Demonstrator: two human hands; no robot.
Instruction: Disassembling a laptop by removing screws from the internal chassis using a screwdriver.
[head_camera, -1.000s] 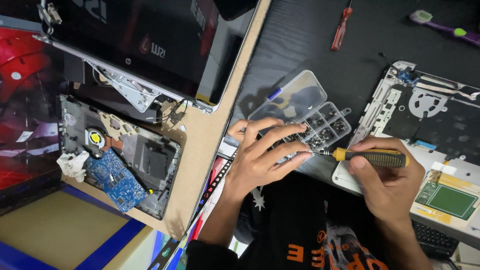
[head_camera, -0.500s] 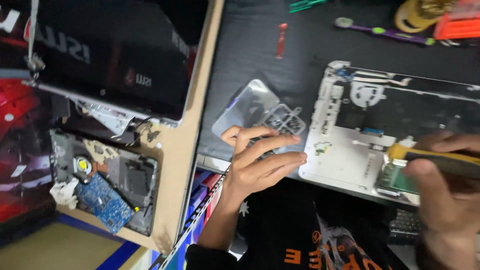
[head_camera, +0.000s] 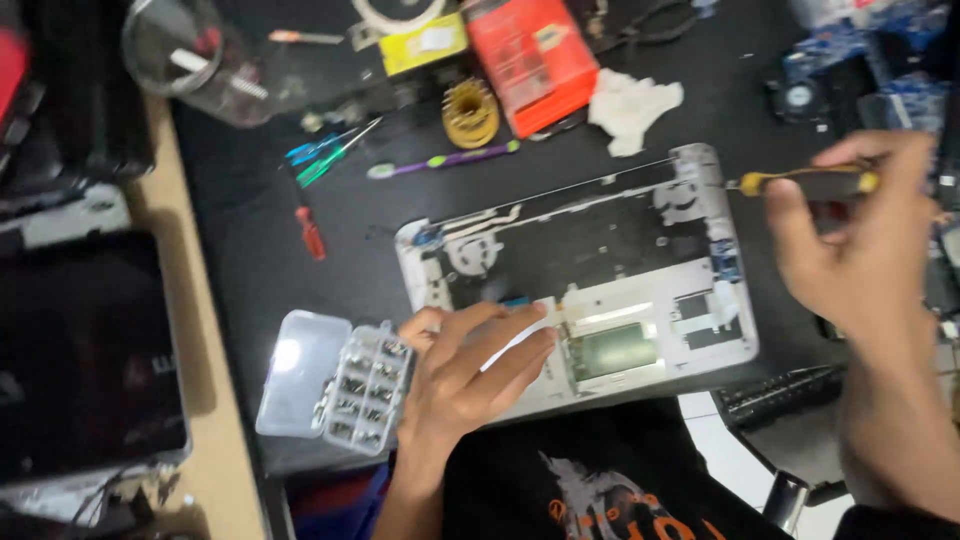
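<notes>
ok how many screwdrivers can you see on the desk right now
3, maybe more hidden in clutter: yellow-handled screwdriver in the right hand; red screwdriver left of the laptop shell; orange-handled screwdriver at the top.

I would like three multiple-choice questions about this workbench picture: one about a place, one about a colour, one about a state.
1. Where does the left hand rest?
A. on the front edge of the opened laptop shell
B. on the orange box
C. on the glass jar

2. What colour is the handle of the small screwdriver lying alone left of the shell?
A. blue
B. red
C. white

3. How is the clear screw box?
A. shut
B. lid open
C. upside down

Answers: 1 A, the fingers lie on the shell's near edge. 2 B, its handle is plainly red. 3 B, the lid lies flat beside compartments holding screws.
</notes>
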